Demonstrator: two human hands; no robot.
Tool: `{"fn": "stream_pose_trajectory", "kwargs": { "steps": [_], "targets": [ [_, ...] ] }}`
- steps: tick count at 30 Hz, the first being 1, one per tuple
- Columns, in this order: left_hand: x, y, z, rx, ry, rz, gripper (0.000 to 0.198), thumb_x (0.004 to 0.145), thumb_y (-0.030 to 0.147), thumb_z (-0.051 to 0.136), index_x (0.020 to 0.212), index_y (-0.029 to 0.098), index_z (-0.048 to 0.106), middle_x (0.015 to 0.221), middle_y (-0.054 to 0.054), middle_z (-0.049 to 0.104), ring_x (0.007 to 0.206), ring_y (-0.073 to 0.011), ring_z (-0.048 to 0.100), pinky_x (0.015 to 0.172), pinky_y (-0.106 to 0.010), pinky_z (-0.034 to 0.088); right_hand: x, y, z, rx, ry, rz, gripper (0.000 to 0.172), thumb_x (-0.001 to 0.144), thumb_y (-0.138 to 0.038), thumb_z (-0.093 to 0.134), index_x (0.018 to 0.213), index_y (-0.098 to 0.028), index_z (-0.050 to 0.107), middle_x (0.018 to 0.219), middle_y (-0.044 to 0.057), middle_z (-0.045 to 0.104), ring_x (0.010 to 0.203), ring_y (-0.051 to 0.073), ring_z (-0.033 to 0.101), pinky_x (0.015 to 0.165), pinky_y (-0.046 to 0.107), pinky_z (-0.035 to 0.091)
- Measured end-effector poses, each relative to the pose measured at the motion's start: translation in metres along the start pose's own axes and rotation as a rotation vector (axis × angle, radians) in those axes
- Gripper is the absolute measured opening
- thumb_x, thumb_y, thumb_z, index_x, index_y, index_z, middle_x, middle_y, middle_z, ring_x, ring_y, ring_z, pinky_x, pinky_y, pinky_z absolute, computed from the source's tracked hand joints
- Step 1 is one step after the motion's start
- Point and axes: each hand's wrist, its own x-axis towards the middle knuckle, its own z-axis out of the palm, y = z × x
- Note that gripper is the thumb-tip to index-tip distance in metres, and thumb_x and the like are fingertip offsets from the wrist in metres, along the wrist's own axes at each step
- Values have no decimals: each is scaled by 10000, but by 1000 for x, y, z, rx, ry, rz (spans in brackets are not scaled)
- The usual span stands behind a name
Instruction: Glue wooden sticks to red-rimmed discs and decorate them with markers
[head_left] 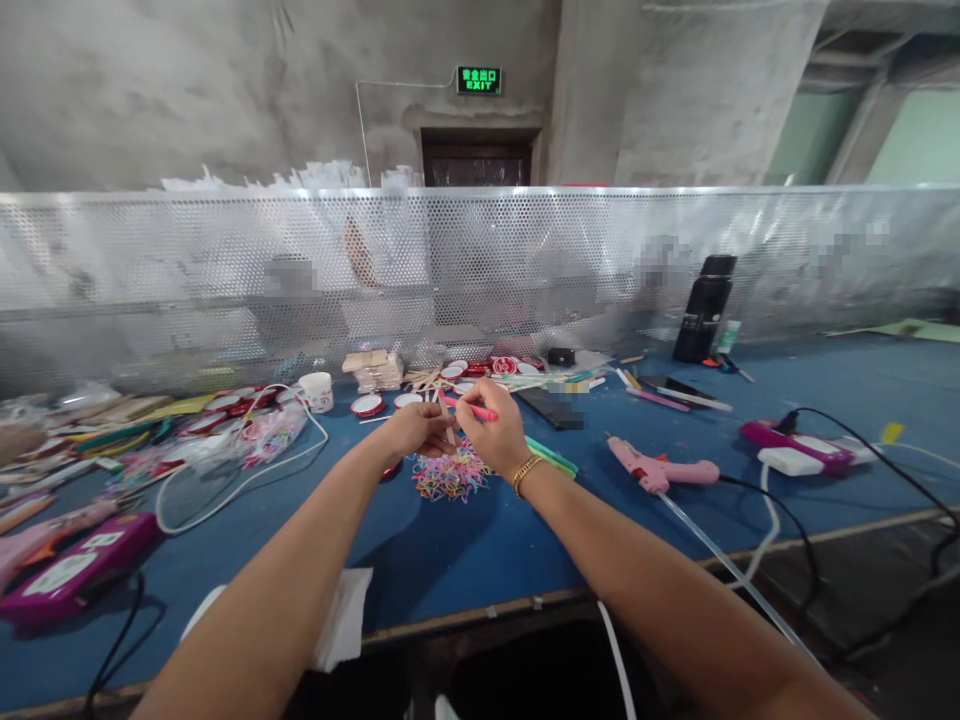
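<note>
Near the middle of the blue table, my left hand (pixel 416 428) pinches a thin pale wooden stick (pixel 449 434) held upright. My right hand (pixel 501 425), with a gold bracelet at the wrist, is closed round a pinkish-red pen (pixel 487 414). The pen's front end meets or nearly meets the stick; fingers hide the exact contact. Just below both hands lies a heap of small multicoloured bands or strings (pixel 451 476). Green pens (pixel 553 457) lie to the right of my right wrist, partly behind it.
A pink glue gun (pixel 660 468) rests at right, its cord trailing off the edge. Beyond are a purple power strip (pixel 799 448) and black bottle (pixel 703 310). Red-and-white lids (pixel 367 405), a paper cup (pixel 316 391) and stacked wooden pieces (pixel 373 370) line the perforated metal screen (pixel 480 270).
</note>
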Motion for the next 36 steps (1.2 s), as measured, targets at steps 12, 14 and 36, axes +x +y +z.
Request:
{"fn": "stream_pose_trajectory", "kwargs": {
  "steps": [12,14,36],
  "targets": [
    [2,-2,-1,9,-8,18,467,611,537,765,799,154,573,726,-73,703,654,-182,691,575,-251,492,1,0,0,2,-9,5,110,816,-201,527,710,-212,499,690,-8,580,704,157,520,692,285,382],
    [2,-3,-1,12,-8,17,461,610,531,766,787,159,559,707,-64,693,658,-187,693,580,-257,494,0,-1,0,2,-13,9,107,818,-202,525,714,-213,506,693,-6,583,707,159,521,696,287,385],
    [-1,2,-1,-19,10,9,421,623,506,762,778,166,568,723,-60,705,650,-178,688,569,-250,480,2,0,-4,-45,24,38,110,806,-194,516,702,-215,485,677,-7,570,695,162,507,691,291,382]
  ]
}}
